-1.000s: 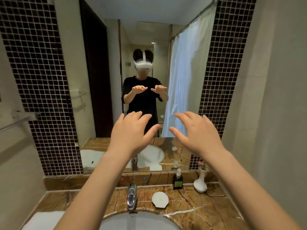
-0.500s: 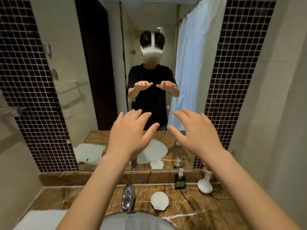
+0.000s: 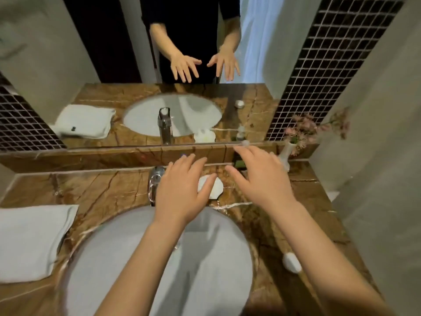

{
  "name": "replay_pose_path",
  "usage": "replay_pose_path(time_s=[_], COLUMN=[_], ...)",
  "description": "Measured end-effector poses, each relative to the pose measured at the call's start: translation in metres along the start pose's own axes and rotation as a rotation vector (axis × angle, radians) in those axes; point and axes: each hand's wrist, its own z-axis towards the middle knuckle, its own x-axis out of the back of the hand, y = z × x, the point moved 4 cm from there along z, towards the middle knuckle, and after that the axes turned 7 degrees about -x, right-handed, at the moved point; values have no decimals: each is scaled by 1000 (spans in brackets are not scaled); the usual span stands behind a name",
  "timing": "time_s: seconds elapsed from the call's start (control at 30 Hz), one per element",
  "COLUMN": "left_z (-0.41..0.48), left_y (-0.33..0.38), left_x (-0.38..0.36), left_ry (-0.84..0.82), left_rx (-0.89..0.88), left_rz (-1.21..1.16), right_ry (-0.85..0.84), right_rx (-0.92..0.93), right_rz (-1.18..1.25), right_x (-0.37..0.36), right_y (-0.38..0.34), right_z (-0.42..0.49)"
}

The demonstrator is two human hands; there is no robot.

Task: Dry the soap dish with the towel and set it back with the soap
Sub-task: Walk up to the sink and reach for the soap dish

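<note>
A white shell-shaped soap dish (image 3: 216,187) lies on the brown marble counter (image 3: 95,190) behind the basin, to the right of the tap. My left hand (image 3: 182,190) hovers over it with fingers spread and covers its left part. My right hand (image 3: 262,179) is open beside it on the right, holding nothing. A folded white towel (image 3: 29,240) rests on the counter at the left. A small white oval piece, which looks like the soap (image 3: 291,262), sits on the counter at the right of the basin.
The white basin (image 3: 205,281) fills the lower middle, with a chrome tap (image 3: 155,179) behind it. A dark soap-dispenser bottle (image 3: 240,161) and a white vase with pink flowers (image 3: 287,153) stand at the back right. A mirror rises behind the counter; walls close in on both sides.
The view has tilted down from the mirror to the counter. Both open hands have dropped and now hover over the soap dish behind the basin.
</note>
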Motion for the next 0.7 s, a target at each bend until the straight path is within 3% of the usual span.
replay_pose_path(time_s=[0.33, 0.53, 0.6, 0.7], left_z=[-31, -33, -33, -35], left_y=[-43, -62, -66, -68], left_x=[-147, -178, -180, -178], left_ry=[-152, -176, -168, -149], left_rx=[87, 96, 104, 139], left_rz=[-74, -99, -101, -98], right_ry=[-196, -94, -39, -50], right_rx=[3, 41, 37, -168], right_rz=[32, 59, 152, 410], right_x=[-157, -199, -205, -213], right_y=[38, 38, 37, 42], right_z=[-11, -19, -14, 0])
